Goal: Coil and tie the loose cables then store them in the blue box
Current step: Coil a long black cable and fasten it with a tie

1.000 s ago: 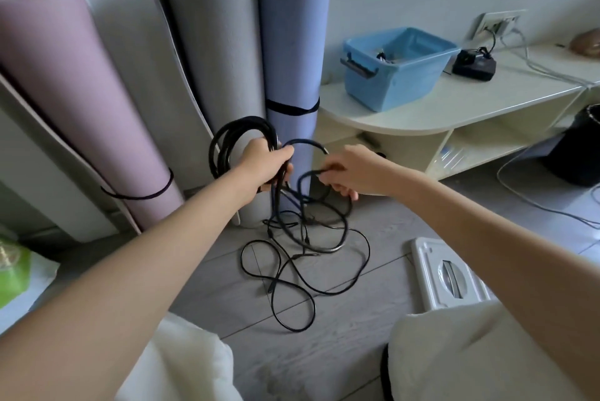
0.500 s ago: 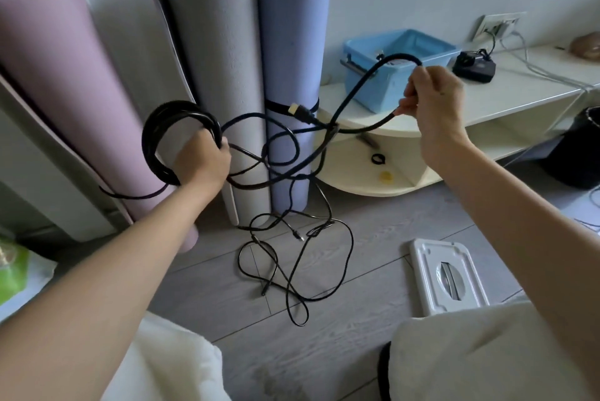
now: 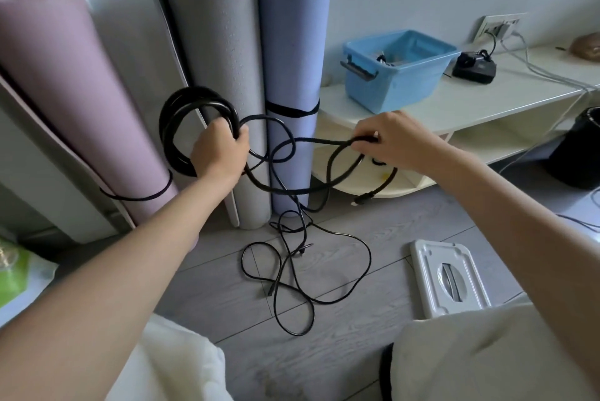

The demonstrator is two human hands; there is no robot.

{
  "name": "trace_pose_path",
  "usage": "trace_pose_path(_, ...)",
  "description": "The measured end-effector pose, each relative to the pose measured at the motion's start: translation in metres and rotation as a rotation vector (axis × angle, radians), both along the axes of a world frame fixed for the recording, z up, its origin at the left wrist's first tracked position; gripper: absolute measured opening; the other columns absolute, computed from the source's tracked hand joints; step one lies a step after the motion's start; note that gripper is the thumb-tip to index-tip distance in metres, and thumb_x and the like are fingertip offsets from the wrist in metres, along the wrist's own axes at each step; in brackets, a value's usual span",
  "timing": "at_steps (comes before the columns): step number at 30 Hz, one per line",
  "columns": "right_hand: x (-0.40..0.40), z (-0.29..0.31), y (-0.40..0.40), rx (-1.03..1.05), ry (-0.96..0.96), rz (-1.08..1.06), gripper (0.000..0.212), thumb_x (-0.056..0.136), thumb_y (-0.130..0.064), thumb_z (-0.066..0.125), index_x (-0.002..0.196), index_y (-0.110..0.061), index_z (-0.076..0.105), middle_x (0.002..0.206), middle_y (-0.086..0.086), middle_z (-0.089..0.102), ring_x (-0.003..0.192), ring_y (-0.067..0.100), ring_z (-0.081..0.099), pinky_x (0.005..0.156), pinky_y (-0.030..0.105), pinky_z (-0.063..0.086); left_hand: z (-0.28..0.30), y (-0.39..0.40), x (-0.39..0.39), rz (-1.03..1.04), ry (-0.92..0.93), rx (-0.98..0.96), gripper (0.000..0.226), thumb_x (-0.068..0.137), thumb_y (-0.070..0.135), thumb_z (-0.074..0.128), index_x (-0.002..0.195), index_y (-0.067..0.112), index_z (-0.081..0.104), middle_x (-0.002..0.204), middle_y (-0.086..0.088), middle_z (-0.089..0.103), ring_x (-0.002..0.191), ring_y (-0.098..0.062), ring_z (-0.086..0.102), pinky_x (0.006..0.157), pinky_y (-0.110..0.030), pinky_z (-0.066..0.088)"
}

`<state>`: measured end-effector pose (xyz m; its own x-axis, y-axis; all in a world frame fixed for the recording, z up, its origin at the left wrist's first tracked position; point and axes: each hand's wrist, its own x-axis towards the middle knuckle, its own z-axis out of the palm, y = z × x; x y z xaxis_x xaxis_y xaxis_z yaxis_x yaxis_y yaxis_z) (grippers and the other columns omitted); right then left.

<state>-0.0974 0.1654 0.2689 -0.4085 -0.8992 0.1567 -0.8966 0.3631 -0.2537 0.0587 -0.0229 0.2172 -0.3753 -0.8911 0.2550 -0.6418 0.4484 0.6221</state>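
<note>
My left hand grips a coil of thick black cable made of several loops, held up in front of the grey mat. From it the same cable runs in loose loops to my right hand, which pinches the cable near its free end; the plug dangles below. A thinner black cable lies tangled on the floor beneath. The blue box stands on the white shelf unit, behind my right hand, with some cables inside.
Pink, grey and blue rolled mats lean on the wall. The white shelf unit carries a black device and grey wires. A white plastic stool lies on the floor; a black bin stands at right.
My right hand has come down and left from beside the blue box, bringing the cable end toward the coil. My left hand with the coil has shifted right.
</note>
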Motion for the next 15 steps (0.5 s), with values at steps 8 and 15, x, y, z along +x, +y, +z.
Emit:
trace_pose_path(8, 0.002, 0.001, -0.004, 0.114, 0.230, -0.176, 0.018, 0.091, -0.017, 0.055, 0.103, -0.015, 0.068, 0.095, 0.011, 0.065, 0.084, 0.032, 0.059, 0.067, 0.034, 0.045, 0.006, 0.010, -0.001, -0.061, -0.077, -0.137, 0.037, 0.096, 0.029, 0.044, 0.094, -0.004, 0.059, 0.097, -0.022, 0.066, 0.094, -0.042, 0.059, 0.070, -0.036, 0.037)
trace_pose_path(15, 0.013, -0.001, -0.015, -0.137, 0.131, -0.156, 0.016, 0.086, -0.001, 0.048, 0.100, -0.003, 0.054, 0.092, 0.010, 0.052, 0.076, 0.027, 0.054, 0.062, 0.037, 0.044, 0.006, 0.028, 0.004, -0.233, -0.260, -0.308, 0.027, 0.099, 0.024, 0.039, 0.108, 0.002, 0.053, 0.093, -0.018, 0.064, 0.092, -0.040, 0.060, 0.064, -0.033, 0.032)
